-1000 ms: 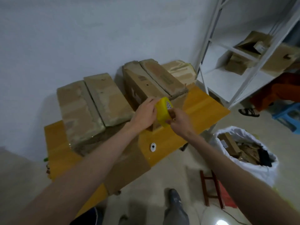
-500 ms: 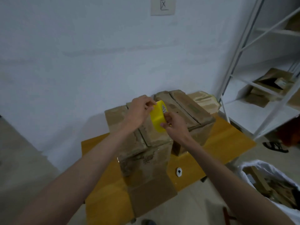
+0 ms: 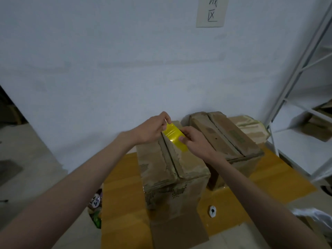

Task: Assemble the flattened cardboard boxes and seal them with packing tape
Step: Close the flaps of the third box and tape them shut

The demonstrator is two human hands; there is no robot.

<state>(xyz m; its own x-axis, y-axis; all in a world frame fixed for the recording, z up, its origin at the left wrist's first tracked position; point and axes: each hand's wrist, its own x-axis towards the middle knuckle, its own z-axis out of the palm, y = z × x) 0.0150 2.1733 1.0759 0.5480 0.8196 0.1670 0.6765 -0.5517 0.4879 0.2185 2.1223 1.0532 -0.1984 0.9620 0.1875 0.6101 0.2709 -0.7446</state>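
Head view: The near cardboard box point(image 3: 172, 164) stands assembled on the yellow worktop point(image 3: 122, 194), top flaps closed with the centre seam running away from the person. A second box point(image 3: 228, 139) stands just beside it on the right. The left hand point(image 3: 150, 130) pinches the free end of the yellow packing tape point(image 3: 175, 136) at the far edge of the near box. The right hand point(image 3: 195, 141) has its grip closed on the tape roll, thumb on the strip, directly over the seam.

Step in hand, as judged: sealing the top seam, at the anchoring stage.

Next move, as judged: press the free end onto the far edge, then draw the roll along the seam toward the near edge, keeping the strip centred and taut.
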